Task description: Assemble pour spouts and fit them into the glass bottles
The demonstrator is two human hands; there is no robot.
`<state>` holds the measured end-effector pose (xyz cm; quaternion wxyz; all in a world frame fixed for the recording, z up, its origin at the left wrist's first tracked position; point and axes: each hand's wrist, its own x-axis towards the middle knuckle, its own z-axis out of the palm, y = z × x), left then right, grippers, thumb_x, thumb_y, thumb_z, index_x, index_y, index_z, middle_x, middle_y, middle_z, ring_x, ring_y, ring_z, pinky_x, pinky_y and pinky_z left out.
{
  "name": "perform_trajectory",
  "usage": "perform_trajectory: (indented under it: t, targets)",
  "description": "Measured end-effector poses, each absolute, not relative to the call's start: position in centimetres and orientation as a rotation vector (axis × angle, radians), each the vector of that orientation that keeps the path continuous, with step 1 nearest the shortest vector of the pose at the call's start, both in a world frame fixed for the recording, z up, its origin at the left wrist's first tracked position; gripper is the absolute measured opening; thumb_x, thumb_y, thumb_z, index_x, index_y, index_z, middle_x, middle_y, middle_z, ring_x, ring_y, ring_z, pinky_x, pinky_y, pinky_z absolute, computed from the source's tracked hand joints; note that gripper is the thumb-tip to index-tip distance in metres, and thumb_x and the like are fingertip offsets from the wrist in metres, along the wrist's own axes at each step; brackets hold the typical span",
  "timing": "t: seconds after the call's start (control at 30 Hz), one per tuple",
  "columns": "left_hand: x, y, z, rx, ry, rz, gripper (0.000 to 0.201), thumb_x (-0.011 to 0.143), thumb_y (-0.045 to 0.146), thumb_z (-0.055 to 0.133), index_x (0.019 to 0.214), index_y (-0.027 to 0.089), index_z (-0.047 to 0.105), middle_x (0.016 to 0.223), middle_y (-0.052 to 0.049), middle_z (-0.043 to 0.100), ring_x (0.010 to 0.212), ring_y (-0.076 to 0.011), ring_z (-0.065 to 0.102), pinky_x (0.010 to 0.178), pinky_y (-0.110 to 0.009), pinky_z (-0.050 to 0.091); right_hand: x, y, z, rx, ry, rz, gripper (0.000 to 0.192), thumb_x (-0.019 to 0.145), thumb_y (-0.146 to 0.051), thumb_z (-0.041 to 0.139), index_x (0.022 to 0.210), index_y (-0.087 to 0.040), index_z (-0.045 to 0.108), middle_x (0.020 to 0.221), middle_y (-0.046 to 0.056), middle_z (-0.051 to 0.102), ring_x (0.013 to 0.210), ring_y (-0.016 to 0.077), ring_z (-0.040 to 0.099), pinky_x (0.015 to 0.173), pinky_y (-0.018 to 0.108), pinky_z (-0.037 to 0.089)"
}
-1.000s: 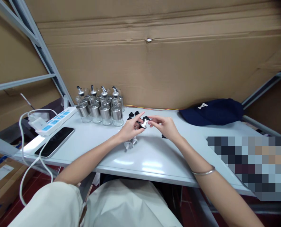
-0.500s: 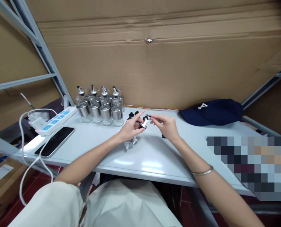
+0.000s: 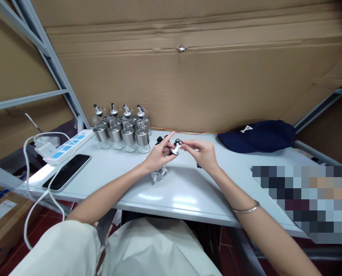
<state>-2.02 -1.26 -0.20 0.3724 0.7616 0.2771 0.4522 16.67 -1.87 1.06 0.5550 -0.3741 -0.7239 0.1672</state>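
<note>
Above the middle of the bench (image 3: 185,191), the left hand (image 3: 156,155) and right hand (image 3: 202,153) both pinch a small metal pourer cap (image 3: 175,148), fingers closed on it. It looks light, stiff and smooth, best held by its rim. Writing: a white "A" on the dark cap (image 3: 258,136).

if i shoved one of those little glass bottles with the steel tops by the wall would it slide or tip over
Probably tip rather than slide: each glass bottle stands upright with a metal collar and pourer on top, so it looks top-heavy. The bottles are packed close, so one falling would likely knock its neighbours. The table looks smooth and glossy, so a low push might slide it.
</note>
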Motion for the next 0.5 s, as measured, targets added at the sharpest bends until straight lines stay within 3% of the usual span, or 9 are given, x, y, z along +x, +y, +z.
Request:
perform_trajectory:
  t: [0.3,0.5]
  targets:
    - [-2.09,-1.23,0.01,1.909,0.709,1.200,0.059,0.075,0.019,0.063,0.132,0.017,0.048,0.099,-0.005,0.055,0.081,-0.0091,0.060,0.075,-0.020,0.049,16.48,-1.90,0.83,-0.867,-1.676,0.503,0.021,0.073,-0.032,0.070,0.087,-0.017,0.074,0.083,0.007,0.075,0.073,0.0240,0.072,0.073,0.037,0.060]
    - [-2.00,-1.49,0.41,1.738,0.723,1.186,0.061,0.072,0.020,0.067,0.129,0.015,0.049,0.099,-0.005,0.056,0.077,-0.0100,0.063,0.071,-0.021,0.050,16.37,-1.82,0.76,-0.841,-1.735,0.514,0.029,0.075,-0.034,0.069,0.098,-0.018,0.072,0.090,0.008,0.074,0.077,0.0216,0.070,0.076,0.036,0.059]
